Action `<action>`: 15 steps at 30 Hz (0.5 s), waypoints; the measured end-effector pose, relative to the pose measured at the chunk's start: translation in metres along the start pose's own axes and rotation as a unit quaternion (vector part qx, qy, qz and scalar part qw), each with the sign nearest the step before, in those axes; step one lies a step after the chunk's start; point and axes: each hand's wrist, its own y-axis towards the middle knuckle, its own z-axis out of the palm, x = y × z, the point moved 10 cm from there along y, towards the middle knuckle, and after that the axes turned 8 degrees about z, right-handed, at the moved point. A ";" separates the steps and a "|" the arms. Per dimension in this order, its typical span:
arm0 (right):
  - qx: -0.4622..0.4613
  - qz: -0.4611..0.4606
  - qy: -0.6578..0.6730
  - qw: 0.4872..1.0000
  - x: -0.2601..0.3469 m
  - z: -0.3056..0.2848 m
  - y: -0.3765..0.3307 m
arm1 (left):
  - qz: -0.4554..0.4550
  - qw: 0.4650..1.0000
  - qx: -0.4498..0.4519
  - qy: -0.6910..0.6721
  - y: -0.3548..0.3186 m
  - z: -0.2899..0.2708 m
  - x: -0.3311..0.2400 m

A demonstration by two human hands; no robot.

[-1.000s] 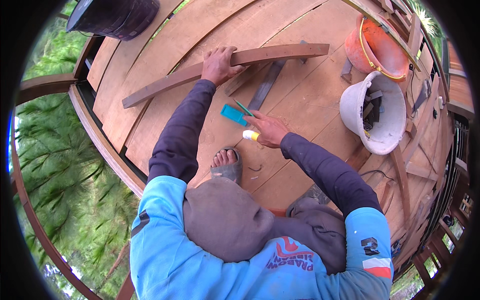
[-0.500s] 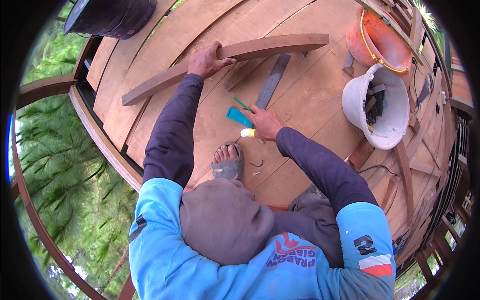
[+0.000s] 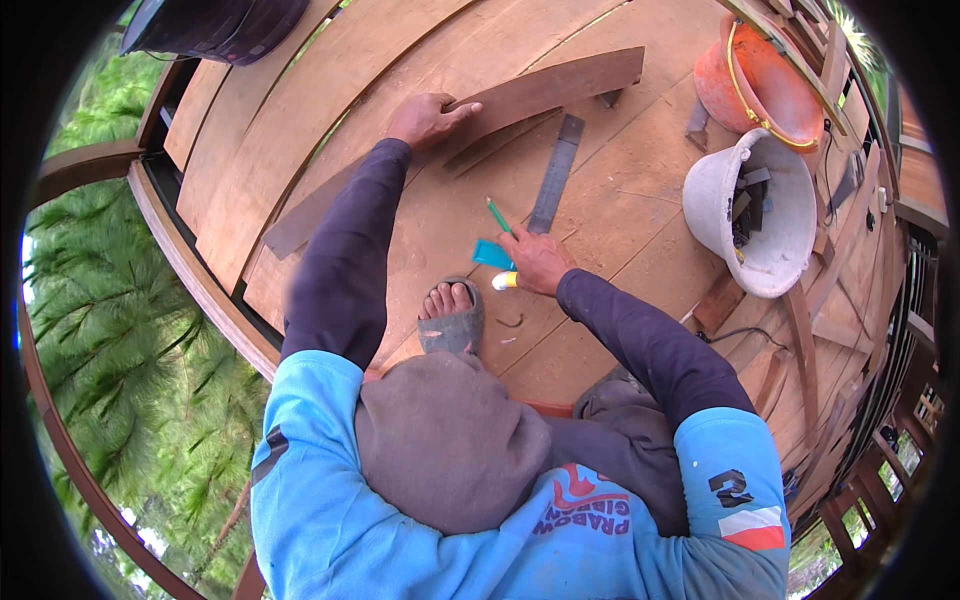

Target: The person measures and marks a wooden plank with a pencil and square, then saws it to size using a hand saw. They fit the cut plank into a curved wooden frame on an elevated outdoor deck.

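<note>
My left hand (image 3: 428, 122) is closed around the upper edge of a long brown wooden plank (image 3: 550, 92), whose broad face now shows. Held in my right hand (image 3: 540, 262) are a green pencil (image 3: 496, 214), pointing up and left, and a teal flat-ended tool (image 3: 490, 254). A yellow and white end (image 3: 504, 281) sticks out below the same fingers; I cannot tell if it belongs to the teal tool. Just beyond that hand, a dark flat metal-looking strip (image 3: 556, 175) lies on the boards.
A white bucket (image 3: 710, 200) with dark offcuts stands at the right, an orange bucket (image 3: 712, 85) behind it. A black bucket (image 3: 215, 30) is at the far left. Wood pieces (image 3: 805, 350) and a dark cable lie right. The deck's left edge (image 3: 200, 265) drops to greenery.
My left hand has tipped the plank over, from its narrow edge to its broad face. My right hand has shifted slightly right and down with the pencil and teal tool.
</note>
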 end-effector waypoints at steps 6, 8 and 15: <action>-0.003 0.002 -0.012 1.000 0.000 0.004 0.001 | 0.078 0.978 -0.054 0.187 -0.020 -0.002 -0.035; -0.002 0.002 -0.016 1.000 0.000 0.003 0.001 | 0.078 0.976 -0.037 0.198 -0.020 -0.001 -0.035; -0.020 -0.024 -0.026 0.999 0.003 -0.006 -0.022 | 0.067 0.982 0.021 0.173 -0.040 0.004 -0.048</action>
